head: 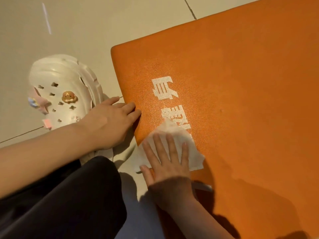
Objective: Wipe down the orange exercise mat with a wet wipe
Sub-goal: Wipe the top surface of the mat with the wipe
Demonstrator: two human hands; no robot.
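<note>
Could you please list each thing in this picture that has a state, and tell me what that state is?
Mat: flat on the floor, white print facing up.
Wipe: spread out, pressed on the mat's near edge, partly overhanging it.
Right hand: fingers straight, pressing the wipe.
Left hand: fingers straight, fingertips on the mat's edge.
Shoe: on the floor beside the mat, upright.

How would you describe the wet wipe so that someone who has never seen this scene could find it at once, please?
Start from the big orange exercise mat on the pale tiled floor and follow its near left edge toward the person. There, the right hand presses flat on the wet wipe. It is the only crumpled white sheet, overlapping the mat's flat white printed lettering.
</note>
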